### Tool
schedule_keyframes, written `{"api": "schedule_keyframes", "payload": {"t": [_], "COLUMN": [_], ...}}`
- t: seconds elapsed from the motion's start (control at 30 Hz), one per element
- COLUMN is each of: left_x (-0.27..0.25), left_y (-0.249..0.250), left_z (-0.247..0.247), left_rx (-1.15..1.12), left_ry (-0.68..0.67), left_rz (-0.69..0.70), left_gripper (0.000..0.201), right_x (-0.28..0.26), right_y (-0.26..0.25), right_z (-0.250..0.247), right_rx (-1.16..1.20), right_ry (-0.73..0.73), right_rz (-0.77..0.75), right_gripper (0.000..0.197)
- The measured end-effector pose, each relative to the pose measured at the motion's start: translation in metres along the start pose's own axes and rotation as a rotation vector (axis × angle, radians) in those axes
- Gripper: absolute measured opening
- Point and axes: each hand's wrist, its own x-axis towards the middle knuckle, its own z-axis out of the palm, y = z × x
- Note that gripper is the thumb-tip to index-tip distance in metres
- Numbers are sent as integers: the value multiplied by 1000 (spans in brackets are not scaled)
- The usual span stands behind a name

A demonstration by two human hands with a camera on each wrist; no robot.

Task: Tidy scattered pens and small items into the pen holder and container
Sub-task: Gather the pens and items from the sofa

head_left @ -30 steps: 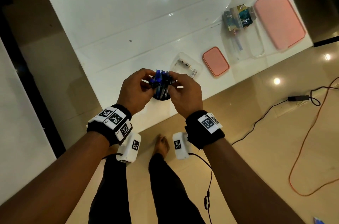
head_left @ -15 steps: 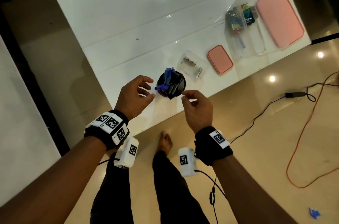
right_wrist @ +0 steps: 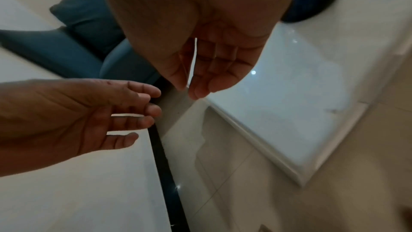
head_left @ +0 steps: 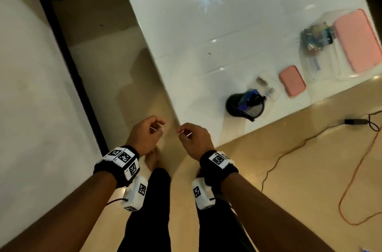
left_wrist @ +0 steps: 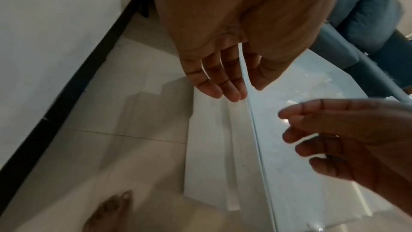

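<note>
The black mesh pen holder point(head_left: 245, 105) stands near the table's front edge with several blue pens point(head_left: 249, 95) in it; its dark shape shows at the top right of the right wrist view point(right_wrist: 312, 3). Behind it lies a small clear container point(head_left: 265, 85) holding small items. A larger clear container point(head_left: 319, 53) with assorted items sits at the far right. My left hand point(head_left: 159, 127) and right hand point(head_left: 184, 131) hover side by side off the table's near left corner. Both have relaxed fingers point(left_wrist: 220, 85) point(right_wrist: 200, 84) and hold nothing.
A small pink lid point(head_left: 292, 80) and a large pink lid point(head_left: 355, 39) lie on the white table point(head_left: 206, 35). An orange cable point(head_left: 351, 179) and a black cable with adapter point(head_left: 355, 121) run across the floor at the right. A bare foot point(head_left: 153, 158) is below my hands.
Both hands let go of the pens in the holder and drew back off the table toward my body. The head view swung left.
</note>
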Motion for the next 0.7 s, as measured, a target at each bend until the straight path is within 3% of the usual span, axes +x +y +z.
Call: {"api": "schedule_keyframes", "payload": {"t": [0.27,0.43,0.7], "left_x": [34,94,231], "left_y": [-25,-3,62], "left_z": [-133,-212,-336], "left_rx": [-21,-87,-134], "left_ry": [162,262,381], "left_rz": [-22,-15,37], "left_gripper": [11,13,15], "right_x": [96,170,316], "right_y": [-143,-223,-339], "right_z": [37,32,0], "right_rx": [-50,-44,-55], "right_ry": [-77,-45,-11], "right_rz": [-179,-230,-267], "right_gripper": [14,12,12]}}
